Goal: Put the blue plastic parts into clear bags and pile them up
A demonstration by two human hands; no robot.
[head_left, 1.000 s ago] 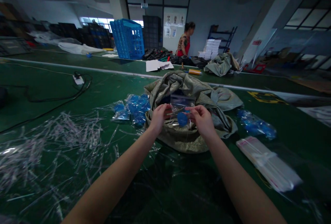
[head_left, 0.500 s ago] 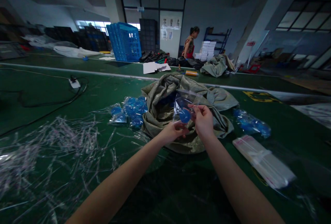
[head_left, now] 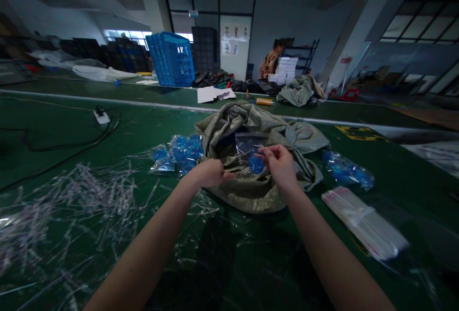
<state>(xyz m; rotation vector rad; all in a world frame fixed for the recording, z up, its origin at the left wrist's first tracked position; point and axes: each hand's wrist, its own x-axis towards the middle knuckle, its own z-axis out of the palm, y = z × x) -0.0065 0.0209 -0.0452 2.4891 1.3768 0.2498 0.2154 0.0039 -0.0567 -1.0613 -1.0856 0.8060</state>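
Note:
My right hand (head_left: 281,165) pinches the edge of a clear plastic bag (head_left: 244,142) between thumb and fingers. Inside the bag lies a round blue piece (head_left: 256,163). To the left, my left hand (head_left: 210,173) is closed, one digit pointing right, apart from the bag; what its fingers may hold is too small or hidden to make out. Both hands are over the opening of a grey-green woven sack (head_left: 258,196) with rolled-down sides. Bagged blue pieces (head_left: 186,150) lie left of the sack, and more filled bags (head_left: 347,170) lie right of it.
A bundle of flat clear bags (head_left: 364,222) rests at right on the green table (head_left: 143,124). Thin clear strips (head_left: 89,196) litter the left side. A power strip (head_left: 101,117) with cables lies farther back. Blue crates (head_left: 170,60) and a person (head_left: 269,64) are beyond.
My left hand has moved left, off the bag, and closed. My right hand still pinches the bag, which hangs slightly lower. The person in the background has moved right.

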